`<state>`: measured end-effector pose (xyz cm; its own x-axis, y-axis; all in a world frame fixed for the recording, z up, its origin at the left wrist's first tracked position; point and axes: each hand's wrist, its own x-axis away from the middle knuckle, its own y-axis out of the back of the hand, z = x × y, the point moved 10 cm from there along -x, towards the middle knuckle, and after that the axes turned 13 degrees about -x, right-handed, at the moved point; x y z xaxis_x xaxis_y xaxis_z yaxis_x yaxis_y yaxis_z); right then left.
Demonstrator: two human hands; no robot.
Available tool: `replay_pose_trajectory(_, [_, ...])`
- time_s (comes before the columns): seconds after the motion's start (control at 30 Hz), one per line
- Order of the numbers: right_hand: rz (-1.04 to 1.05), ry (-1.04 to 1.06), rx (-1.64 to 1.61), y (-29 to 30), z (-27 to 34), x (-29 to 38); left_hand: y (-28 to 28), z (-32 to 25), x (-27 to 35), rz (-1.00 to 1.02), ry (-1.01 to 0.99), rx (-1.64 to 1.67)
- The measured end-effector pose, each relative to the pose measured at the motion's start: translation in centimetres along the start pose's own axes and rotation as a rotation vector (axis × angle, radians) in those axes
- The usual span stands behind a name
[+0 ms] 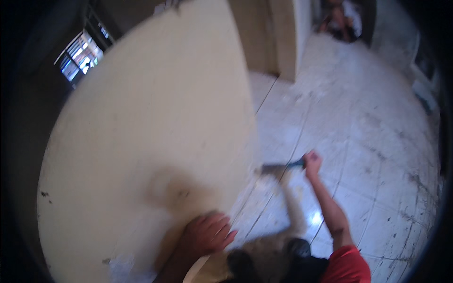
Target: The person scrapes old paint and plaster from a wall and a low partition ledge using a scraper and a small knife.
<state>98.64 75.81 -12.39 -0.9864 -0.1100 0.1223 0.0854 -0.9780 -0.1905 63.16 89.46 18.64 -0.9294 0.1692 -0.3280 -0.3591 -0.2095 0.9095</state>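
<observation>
My right hand is closed around the dark handle of a scraper, whose flat blade reaches left to the lower edge of the cream-painted wall. Yellowish bits of debris lie on the tiled floor close to the blade. Against the wall rests my left hand, its fingers spread a little and nothing held in it. Bare, whitish patches show low on the wall near the left forearm.
Light floor tiles with dark joints and smears run along the wall. A door frame stands ahead, and a partly visible person is beyond it. A window shows at upper left. Blurred objects line the right side.
</observation>
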Motion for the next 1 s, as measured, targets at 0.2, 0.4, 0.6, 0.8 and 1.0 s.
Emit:
replay_pose_trajectory(0.2, [0.22, 0.273, 0.091, -3.7, 3.5, 0.4, -0.9, -0.5, -1.7, 0.019, 0.078, 0.095])
replay_pose_trajectory(0.4, [0.056, 0.297, -0.077, 0.2, 5.0, 0.0, -1.2, -1.4, -2.1, 0.016, 0.013, 0.064])
replay_pose_trajectory(0.6, [0.028, 0.293, -0.282, -0.2, 4.4, -0.6, -1.8, -0.5, -3.1, 0.022, 0.053, 0.048])
replay_pose_trajectory(0.8, [0.173, 0.43, -0.007, -0.9, 7.8, 2.6, -1.9, -1.0, -3.4, 0.044, 0.04, 0.022])
replay_pose_trajectory(1.0, [0.011, 0.496, -0.182, 0.2, 9.7, 1.1, -1.8, -1.0, -3.3, 0.022, 0.049, -0.035])
